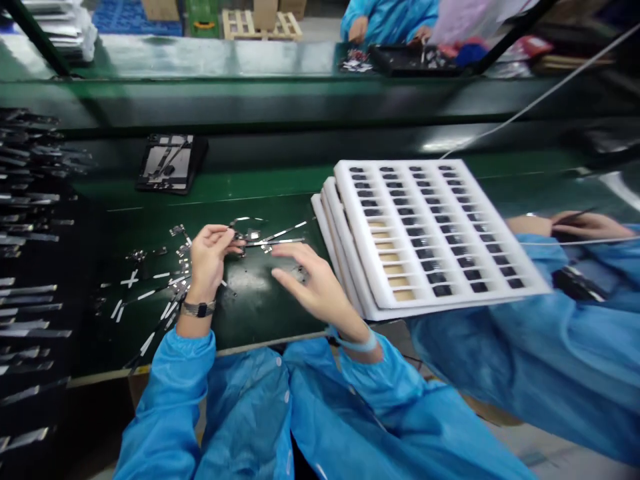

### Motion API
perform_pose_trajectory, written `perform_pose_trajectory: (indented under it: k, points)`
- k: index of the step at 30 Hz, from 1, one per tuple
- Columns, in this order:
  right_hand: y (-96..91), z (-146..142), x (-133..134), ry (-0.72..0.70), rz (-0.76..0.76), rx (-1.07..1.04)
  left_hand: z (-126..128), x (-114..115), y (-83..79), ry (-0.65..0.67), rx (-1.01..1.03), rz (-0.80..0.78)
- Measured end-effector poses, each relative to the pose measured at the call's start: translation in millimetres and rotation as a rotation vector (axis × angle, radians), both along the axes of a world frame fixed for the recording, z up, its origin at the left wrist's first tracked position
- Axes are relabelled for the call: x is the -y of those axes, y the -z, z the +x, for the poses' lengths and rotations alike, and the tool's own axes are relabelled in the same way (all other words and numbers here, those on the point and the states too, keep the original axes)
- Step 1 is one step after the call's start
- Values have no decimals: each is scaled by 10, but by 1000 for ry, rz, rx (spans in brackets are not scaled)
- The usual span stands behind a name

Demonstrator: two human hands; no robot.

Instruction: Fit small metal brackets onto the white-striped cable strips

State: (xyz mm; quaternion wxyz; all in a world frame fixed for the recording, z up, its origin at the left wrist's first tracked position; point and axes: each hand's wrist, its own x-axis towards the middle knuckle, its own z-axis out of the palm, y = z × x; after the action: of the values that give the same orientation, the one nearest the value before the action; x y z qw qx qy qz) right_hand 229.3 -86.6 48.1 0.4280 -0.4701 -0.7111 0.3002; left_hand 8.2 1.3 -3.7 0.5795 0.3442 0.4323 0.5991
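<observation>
My left hand (207, 260) is curled, its thumb and fingertips pinched on a small dark metal part (239, 237) above the green bench top (250, 313). A wristwatch sits on that wrist. My right hand (313, 283) hovers just to the right, fingers spread and stretched out flat, nothing in it. Thin silver strips (280, 235) and small metal pieces (150, 280) lie scattered around both hands.
A stack of white foam trays (430, 230) with several slots of dark parts lies to the right. A black tray (170, 163) sits farther back. Dark strips line the left edge. A co-worker's sleeve and hand (585, 227) are at right; another person works across the bench (390, 20).
</observation>
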Motion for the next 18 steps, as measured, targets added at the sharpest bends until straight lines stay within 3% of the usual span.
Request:
perform_pose_trajectory:
  k: [3,5,7,9,12,15,18]
  points:
    - [-624,378,409,-123,111,107,-120,-59,-51,-41,65,28]
    - [-923,716,472,-9,146,230,-154,-84,-62,-44,88,44]
    - [-1050,1093,318,229,150,377,-156,-98,-62,-36,108,59]
    - [-1006,1460,4,319,57,546,-143,-104,-55,-24,126,63]
    - [-756,1864,-523,305,-166,723,-126,-111,-35,-14,136,51]
    - [-507,2026,-860,362,-283,847,-133,-124,-7,-17,129,32]
    - [-354,2058,-961,348,-313,897,-155,-136,21,-31,122,20]
